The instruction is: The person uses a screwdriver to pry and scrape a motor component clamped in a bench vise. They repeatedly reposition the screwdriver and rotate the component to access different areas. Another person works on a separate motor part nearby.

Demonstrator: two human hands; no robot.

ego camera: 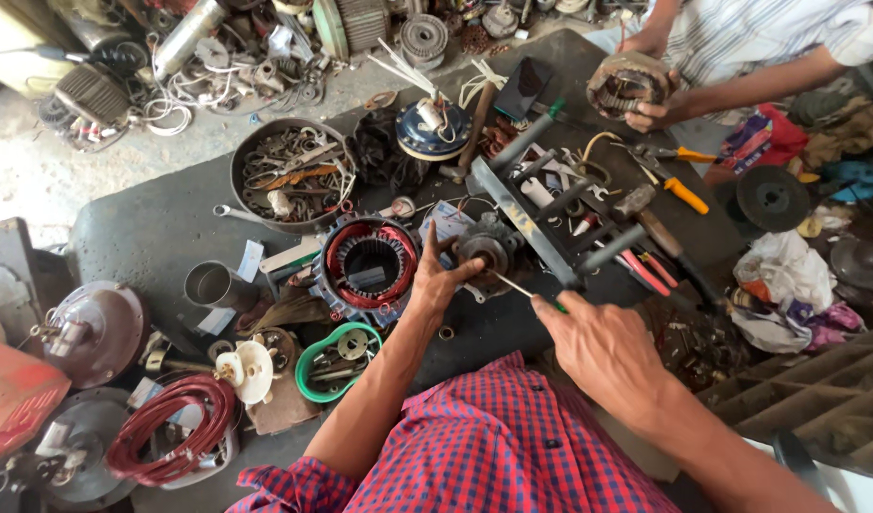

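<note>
The left hand (443,275) was clamped on a small round motor part (484,251) near the middle of the workbench (142,237), thumb on its near side and fingers spread over the left rim. The right hand (603,347) was closed around a thin screwdriver (517,286) with a green handle, whose metal tip touched or nearly touched the part's near right side. To do this well, as I judged it, the left hand needed to pin the part flat so it could not spin, while the tool went in with steady, straight pressure and the left thumb stayed out of its line in case the tip slipped. Room was tight. A copper-wound motor ring (368,261) sat just beside the left hand on its left, and a dark metal frame (550,214) with crossbars lay just behind and to the right of the part, so the tool could only come in from the near side. A round pan of scrap tools (289,176) stood farther back toward the left edge, and orange-handled pliers (679,190) lay toward the far right corner, where another person's hands (645,109) held a second motor ring (626,81). The near edge, by the checked shirt (493,446), looked to be the only free strip for the elbows.
</note>
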